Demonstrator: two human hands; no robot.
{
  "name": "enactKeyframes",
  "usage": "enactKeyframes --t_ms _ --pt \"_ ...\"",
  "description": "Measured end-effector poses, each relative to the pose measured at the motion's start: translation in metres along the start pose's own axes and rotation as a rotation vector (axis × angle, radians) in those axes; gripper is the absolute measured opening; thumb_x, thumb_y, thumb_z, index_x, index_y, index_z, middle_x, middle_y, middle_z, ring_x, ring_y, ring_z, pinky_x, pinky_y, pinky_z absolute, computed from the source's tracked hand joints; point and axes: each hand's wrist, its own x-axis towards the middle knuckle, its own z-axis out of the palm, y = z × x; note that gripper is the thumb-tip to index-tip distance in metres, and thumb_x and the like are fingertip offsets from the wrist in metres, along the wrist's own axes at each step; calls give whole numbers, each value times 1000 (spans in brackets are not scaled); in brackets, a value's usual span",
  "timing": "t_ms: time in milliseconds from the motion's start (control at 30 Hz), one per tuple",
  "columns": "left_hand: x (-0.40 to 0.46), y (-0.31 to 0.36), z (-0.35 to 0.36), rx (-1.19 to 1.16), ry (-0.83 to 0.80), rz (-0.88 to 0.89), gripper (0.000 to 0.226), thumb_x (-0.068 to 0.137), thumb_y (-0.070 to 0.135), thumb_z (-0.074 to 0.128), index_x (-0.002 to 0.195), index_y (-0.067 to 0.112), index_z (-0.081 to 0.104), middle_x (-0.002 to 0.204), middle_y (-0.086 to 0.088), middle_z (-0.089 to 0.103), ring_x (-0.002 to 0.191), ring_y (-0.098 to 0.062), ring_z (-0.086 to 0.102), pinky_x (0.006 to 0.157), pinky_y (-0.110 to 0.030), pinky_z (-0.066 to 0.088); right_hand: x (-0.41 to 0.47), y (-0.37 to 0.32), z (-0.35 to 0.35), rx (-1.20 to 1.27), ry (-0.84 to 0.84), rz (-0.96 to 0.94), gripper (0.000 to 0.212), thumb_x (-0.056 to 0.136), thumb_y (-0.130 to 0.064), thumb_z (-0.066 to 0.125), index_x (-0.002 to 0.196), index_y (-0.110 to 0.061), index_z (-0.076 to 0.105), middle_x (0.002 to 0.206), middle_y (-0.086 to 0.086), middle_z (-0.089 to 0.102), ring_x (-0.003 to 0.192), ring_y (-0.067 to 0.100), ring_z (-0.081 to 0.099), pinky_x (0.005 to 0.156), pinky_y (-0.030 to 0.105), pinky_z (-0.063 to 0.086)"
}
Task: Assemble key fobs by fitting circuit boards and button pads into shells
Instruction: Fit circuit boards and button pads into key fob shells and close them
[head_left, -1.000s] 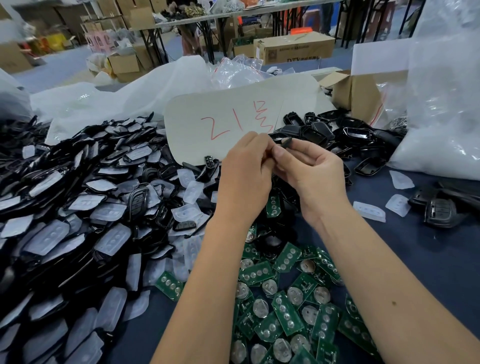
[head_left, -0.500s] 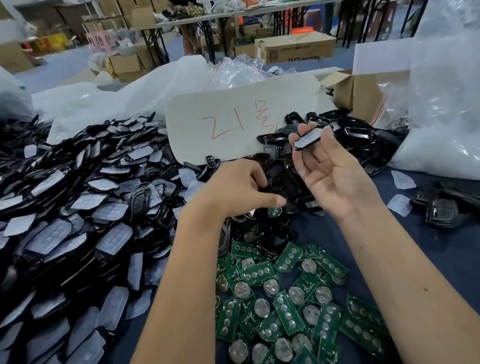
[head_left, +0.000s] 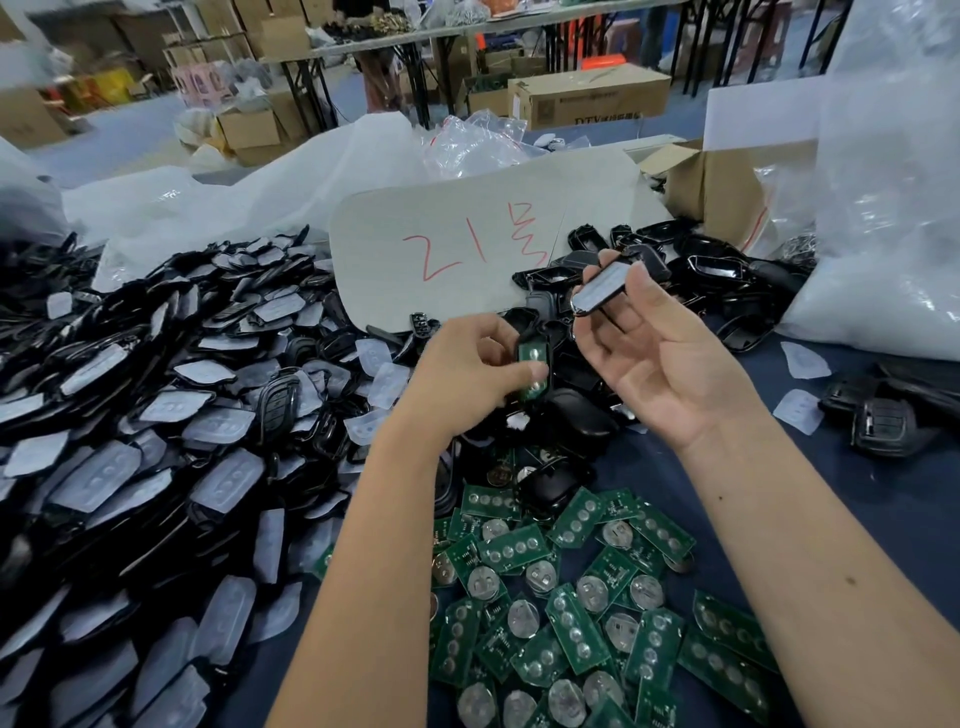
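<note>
Black shells with pale button pads (head_left: 156, 415) form the largest heap, covering the counter's (head_left: 831, 499) left side. Green circuit boards (head_left: 571, 613) lie loose near the front edge; many remain unfitted. The right hand (head_left: 660, 358), fingers grasping, holds a shell with its pad (head_left: 602, 287) raised. The left hand (head_left: 467, 374) pinches one circuit board (head_left: 533, 366) just beside it. Judged status: pad seated, board not yet inserted.

Green board (head_left: 533, 366), pinched upright in left hand (head_left: 467, 374). Black shell (head_left: 601, 287) with pale pad inside, tilted, at right hand's (head_left: 660, 358) fingertips, up and right of board, apart.
</note>
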Motion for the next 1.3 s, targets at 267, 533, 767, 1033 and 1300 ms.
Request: enactKeyframes --t_ms 267,533,767,1033,1300 --pt "-1 5 -1 -616 109 -197 8 97 2 68 104 -2 66 112 -25 61 79 -28 70 67 -26 62 0 6 1 -289 -57 48 31 85 -17 69 114 -7 71 107 6 74 97 17 70 92 28 58" --pt "-3 6 -3 -648 71 -245 13 95 -6 63 108 -7 67 115 -27 72 85 -34 76 68 -31 64 -2 9 4 -359 -36 99 40 81 -15 71 119 -3 71 111 12 73 103 22 70 92 29 60" --pt "-4 5 -5 -660 86 -243 15 94 -3 67 109 -7 66 112 -25 73 77 -30 77 68 -30 64 -2 9 5 -353 -10 111 38 81 -13 72 117 -1 71 103 10 73 96 20 69 84 26 60" --pt "-3 4 -3 -614 123 -244 24 92 0 72 114 -7 64 131 -31 62 87 -34 76 71 -29 63 -2 10 5 -366 16 100 39 80 -13 73 116 1 71 100 9 74 97 20 69 86 27 60" --pt "-3 3 -3 -613 129 -241 15 92 0 73 105 1 66 127 -30 65 76 -27 77 71 -29 64 -3 8 5 -361 8 96 37 81 -14 72 116 0 72 104 12 73 97 21 70 85 27 60"
